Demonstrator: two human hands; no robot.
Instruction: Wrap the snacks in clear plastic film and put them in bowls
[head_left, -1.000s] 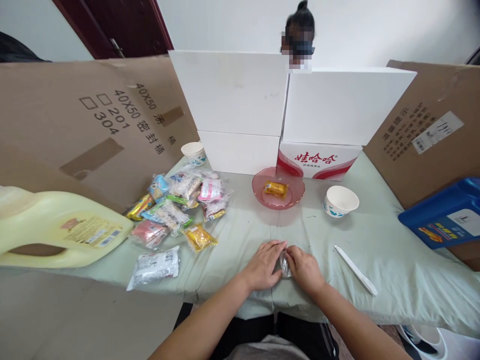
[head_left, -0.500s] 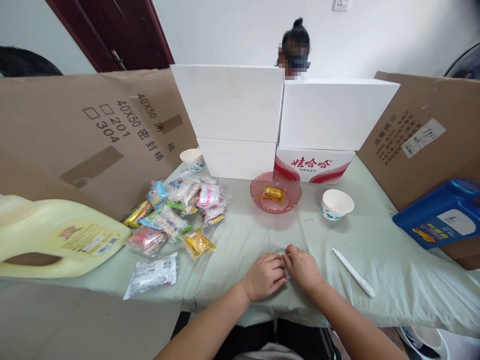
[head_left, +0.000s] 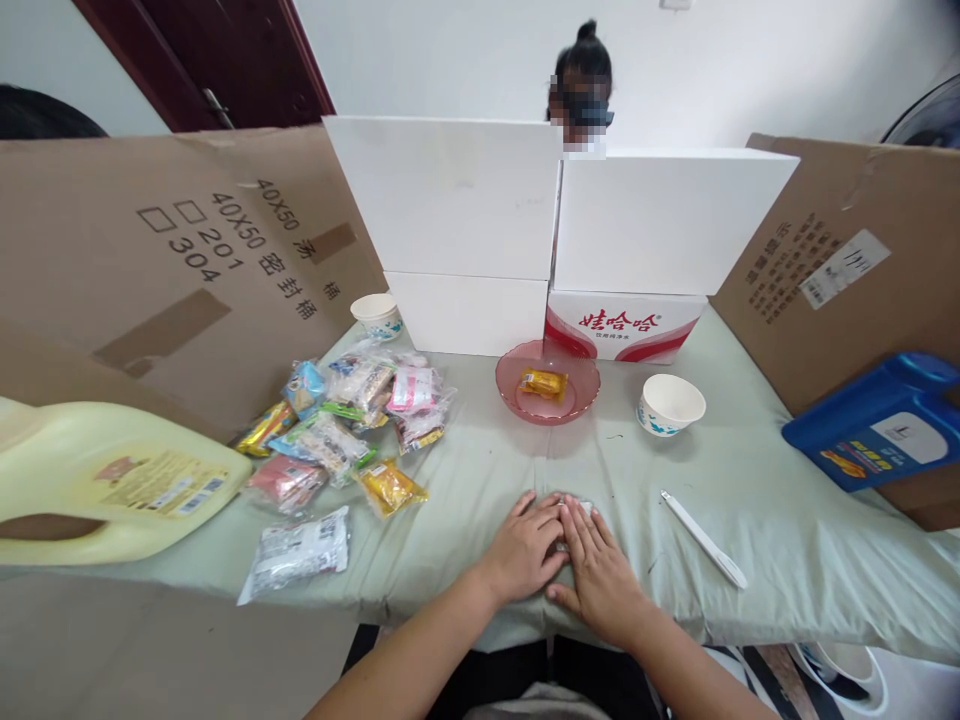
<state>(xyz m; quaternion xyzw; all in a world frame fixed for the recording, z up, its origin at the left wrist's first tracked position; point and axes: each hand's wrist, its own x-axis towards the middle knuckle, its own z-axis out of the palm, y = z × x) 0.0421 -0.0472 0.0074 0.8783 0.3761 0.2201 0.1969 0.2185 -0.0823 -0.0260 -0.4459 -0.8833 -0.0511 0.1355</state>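
Note:
Near the front edge of the table, my left hand lies with its fingers spread and slightly bent. My right hand rests flat beside it, fingers stretched out, their tips meeting the left hand's fingers. A small clear, whitish plastic piece peeks out beyond the right fingertips; most of it is hidden under the hands, so I cannot make out what it is. Ahead of the hands stands a pink glass bowl with a yellow wrapped snack in it.
Several packaged snacks lie in a heap at left, near a yellow jug. At right are a paper cup, a white utility knife and a blue bottle. White boxes and cardboard panels surround the table. A person's head shows behind.
My right hand has gone from bent, pinching fingers to lying flat over the plastic piece. The fingers of my left hand have spread apart more. The view has shifted slightly.

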